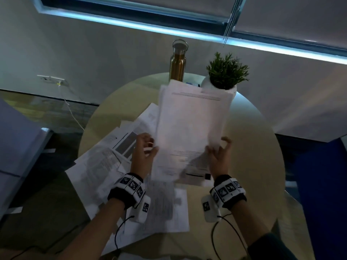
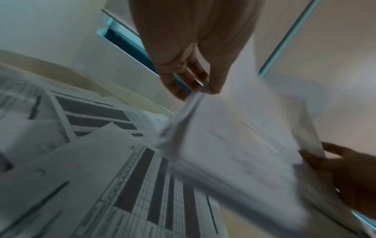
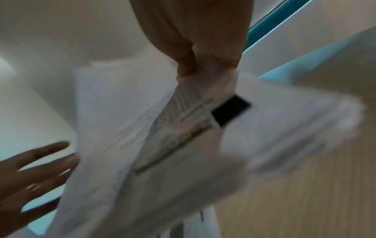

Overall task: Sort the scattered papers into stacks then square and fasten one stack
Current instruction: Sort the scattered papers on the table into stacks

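Squaring step, by the look of it: upright sheaf of white printed sheets [image 1: 191, 128] held on edge over the round pale-wood worktop [image 1: 253, 147], just in front of the green potted plant in white pot [image 1: 226, 72]. Left hand [image 1: 143, 154] at sheaf's left edge, fingers curled, thumb and fingertips [image 2: 195, 83] pinching that edge. Right hand [image 1: 218, 156] at right edge, pinching the sheets between thumb and fingers [image 3: 185, 64]. So both grips clenched on the sheaf, lower end near or touching worktop; blur, can't tell which.

Judged approx halfway: sorting not finished, loose printed pages [image 1: 112, 156] spread left of and nearer than the plant, overlapping, not stacked. Next move prob. needs loosened grip, tap lower edge on worktop till edges align, then a clip or stapler; none identifiable.

Counts: 1 held sheaf, sheets w/in uncountable; loose pages several, exact no. unclear; 1 plant; 1 gold steel bottle [image 1: 177, 61] left of plant; 2 hands.
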